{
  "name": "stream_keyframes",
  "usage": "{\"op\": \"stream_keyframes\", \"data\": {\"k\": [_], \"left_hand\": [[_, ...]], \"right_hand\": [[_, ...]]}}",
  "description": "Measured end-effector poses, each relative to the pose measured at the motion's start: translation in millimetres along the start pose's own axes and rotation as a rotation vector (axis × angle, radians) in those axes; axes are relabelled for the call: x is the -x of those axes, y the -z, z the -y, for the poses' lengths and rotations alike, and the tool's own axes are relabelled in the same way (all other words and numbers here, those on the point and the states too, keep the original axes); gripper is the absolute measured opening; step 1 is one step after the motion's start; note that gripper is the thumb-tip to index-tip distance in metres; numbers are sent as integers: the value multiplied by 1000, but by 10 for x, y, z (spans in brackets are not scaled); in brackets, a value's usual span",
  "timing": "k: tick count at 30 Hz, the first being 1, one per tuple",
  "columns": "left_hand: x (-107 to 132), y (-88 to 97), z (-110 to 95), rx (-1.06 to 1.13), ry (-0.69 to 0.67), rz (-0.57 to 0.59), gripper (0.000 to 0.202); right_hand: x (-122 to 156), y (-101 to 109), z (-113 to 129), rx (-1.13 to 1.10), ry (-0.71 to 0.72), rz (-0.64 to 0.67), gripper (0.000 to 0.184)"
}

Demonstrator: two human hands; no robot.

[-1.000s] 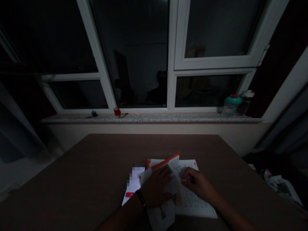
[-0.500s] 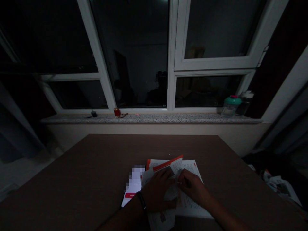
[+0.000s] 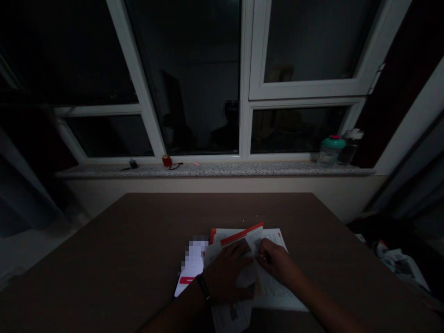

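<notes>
An open booklet (image 3: 267, 291) with orange-red edging was pinned under both hands. The left hand (image 3: 225, 277) was spread flat on its folded pages. The right hand (image 3: 275, 261) was curled at a page, and its grip could not be told. Print was seen but was too dim to be read. Bare table (image 3: 138, 240) was left ahead and leftward.

The person is wearing a thin dark band (image 3: 204, 286) round the wrist just behind the left hand (image 3: 225, 277); in the dim light its material is staying unclear. Both forearms are showing bare, as is the right hand (image 3: 275, 262).
</notes>
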State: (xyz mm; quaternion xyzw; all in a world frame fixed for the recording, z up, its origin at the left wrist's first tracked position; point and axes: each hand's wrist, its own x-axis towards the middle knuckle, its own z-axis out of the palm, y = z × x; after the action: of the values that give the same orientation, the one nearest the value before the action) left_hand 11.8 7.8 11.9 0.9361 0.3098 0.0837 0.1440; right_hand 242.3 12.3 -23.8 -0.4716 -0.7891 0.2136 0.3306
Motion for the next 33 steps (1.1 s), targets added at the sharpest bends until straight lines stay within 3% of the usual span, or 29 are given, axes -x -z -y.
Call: {"op": "stream_keyframes", "data": {"k": [9, 16, 26, 33], "left_hand": [[9, -46, 34, 28, -19, -28, 84], [7, -28, 26, 29, 1, -27, 83], [3, -72, 61, 28, -24, -31, 87], [20, -45, 54, 25, -35, -38, 81]], "right_hand": [[95, -88, 35, -71, 41, 163, 17], [-41, -19, -75, 38, 24, 7, 14], [87, -41, 37, 158, 311, 170, 14], [-70, 8, -102, 189, 179, -6, 16]]}}
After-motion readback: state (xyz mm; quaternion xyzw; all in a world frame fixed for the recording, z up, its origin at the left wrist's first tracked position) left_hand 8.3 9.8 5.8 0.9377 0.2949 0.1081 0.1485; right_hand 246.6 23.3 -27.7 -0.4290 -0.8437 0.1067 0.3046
